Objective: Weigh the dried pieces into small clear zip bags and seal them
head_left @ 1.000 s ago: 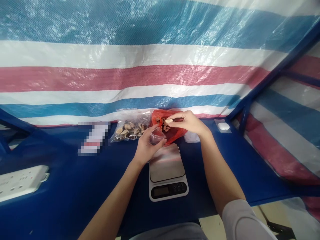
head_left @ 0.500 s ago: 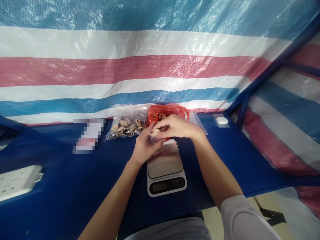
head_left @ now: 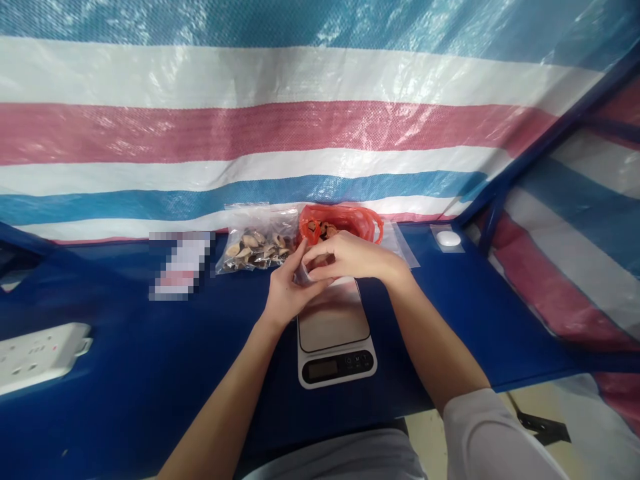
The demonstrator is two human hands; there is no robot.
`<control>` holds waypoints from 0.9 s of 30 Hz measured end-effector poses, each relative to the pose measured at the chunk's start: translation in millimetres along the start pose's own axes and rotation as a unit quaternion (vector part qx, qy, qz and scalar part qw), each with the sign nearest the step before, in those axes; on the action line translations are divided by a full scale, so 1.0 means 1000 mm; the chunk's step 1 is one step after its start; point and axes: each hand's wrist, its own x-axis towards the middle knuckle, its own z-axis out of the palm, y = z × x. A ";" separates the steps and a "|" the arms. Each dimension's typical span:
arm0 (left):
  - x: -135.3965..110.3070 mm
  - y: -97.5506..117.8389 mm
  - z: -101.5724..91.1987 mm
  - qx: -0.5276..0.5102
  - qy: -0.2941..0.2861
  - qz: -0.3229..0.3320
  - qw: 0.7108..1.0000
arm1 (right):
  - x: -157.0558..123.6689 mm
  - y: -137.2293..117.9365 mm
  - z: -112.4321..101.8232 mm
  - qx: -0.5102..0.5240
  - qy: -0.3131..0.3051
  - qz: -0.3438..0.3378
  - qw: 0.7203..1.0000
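My left hand point(head_left: 290, 290) is closed round a small clear plastic container point(head_left: 302, 273), mostly hidden by the fingers; whether it is a cup or a bag I cannot tell. At its mouth is my right hand point(head_left: 345, 257), with thumb and fingers curled in, and what they pinch is hidden. Both hands are above the far end of a white kitchen scale point(head_left: 334, 323), whose display looks dark. Just behind them lies an open red plastic bag point(head_left: 357, 219) with dried brown pieces point(head_left: 325, 230) in it. A clear zip bag of dried mushroom-like pieces point(head_left: 257, 248) lies to the left.
Flat clear plastic point(head_left: 403, 247) lies right of the red bag. Farther right is a white round thing point(head_left: 449, 239) on a small clear bag. On the left are a pixelated card-like item point(head_left: 183, 267) and a white power strip point(head_left: 43, 357). Striped sheeting point(head_left: 250, 133) hangs behind the blue table point(head_left: 150, 373).
The pale piece seen between my right fingers is out of sight now, and those fingers reach lower into the container's mouth. The view has shifted slightly.
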 end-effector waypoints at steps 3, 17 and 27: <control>0.001 0.002 -0.001 0.001 0.005 -0.008 1.000 | 0.000 0.000 0.000 0.003 -0.001 -0.010 1.000; 0.001 0.001 -0.003 -0.003 0.048 -0.027 0.999 | -0.015 0.037 -0.018 0.075 0.109 0.039 0.990; 0.000 -0.002 -0.003 -0.013 0.047 -0.044 0.998 | 0.008 0.079 0.007 -0.184 0.111 0.142 0.966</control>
